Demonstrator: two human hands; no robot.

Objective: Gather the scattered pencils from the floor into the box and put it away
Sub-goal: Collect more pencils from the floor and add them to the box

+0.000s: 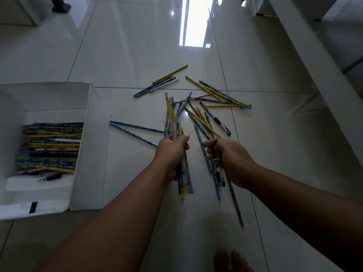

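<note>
Glossy tiled floor [127,46] is carrying a white open box [88,146] at left, already holding a layer of boxed pencils [51,146] lying flat. More scattered pencils [216,93] are lying crossed in loose clumps on the tiles right of it. Left grip [170,152] is curling tight round a bundle of yellow and blue pencils [172,118] over the heap, and right grip [231,160] beside it is clenching a few blue pencils [233,197] plus a held pen [223,180]. A black pen [216,119] is lying among the right-hand clump, and a bare foot [229,260] is showing at the bottom edge.
</note>
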